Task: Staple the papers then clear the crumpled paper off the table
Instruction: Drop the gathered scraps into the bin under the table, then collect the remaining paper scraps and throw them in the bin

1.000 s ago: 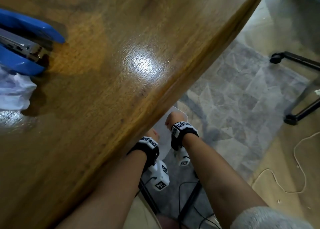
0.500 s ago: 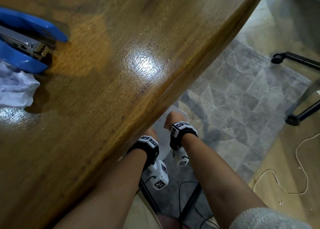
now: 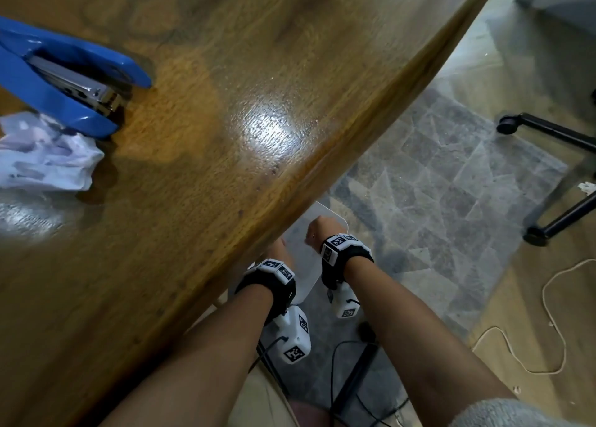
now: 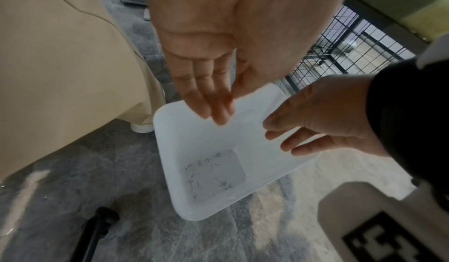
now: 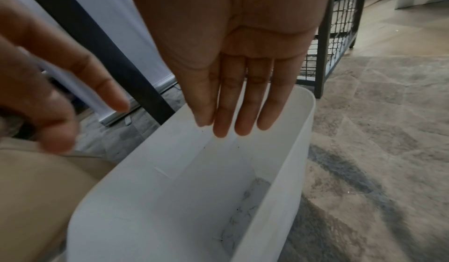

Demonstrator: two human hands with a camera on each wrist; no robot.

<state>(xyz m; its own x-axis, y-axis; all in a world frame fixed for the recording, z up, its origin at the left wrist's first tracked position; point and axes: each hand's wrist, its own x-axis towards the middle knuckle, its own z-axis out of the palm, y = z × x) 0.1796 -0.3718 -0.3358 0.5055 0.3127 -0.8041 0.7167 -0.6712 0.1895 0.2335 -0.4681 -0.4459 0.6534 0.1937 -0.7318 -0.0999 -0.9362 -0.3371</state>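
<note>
A crumpled white paper (image 3: 45,155) lies on the wooden table (image 3: 258,72) at the far left, touching the blue stapler (image 3: 64,75) behind it. Both hands are below the table edge, over a white bin (image 3: 303,265) on the floor. My left hand (image 3: 280,249) is partly hidden by the table edge. In the left wrist view my left hand (image 4: 226,97) hangs with straight fingers above the bin (image 4: 184,179) and holds nothing. My right hand (image 5: 233,93) also has straight fingers pointing down into the bin (image 5: 303,151), and it is empty too. Only small dark bits lie on the bin's bottom.
The table edge runs diagonally from the lower left to the upper right. On the floor are a grey patterned rug (image 3: 451,184), a chair's black wheeled base (image 3: 548,130) and a loose white cord (image 3: 554,313). A black wire-mesh rack (image 4: 340,51) stands behind the bin.
More of the stapler and the crumpled paper now show in the head view. Both hands stay over the bin, almost where they were.
</note>
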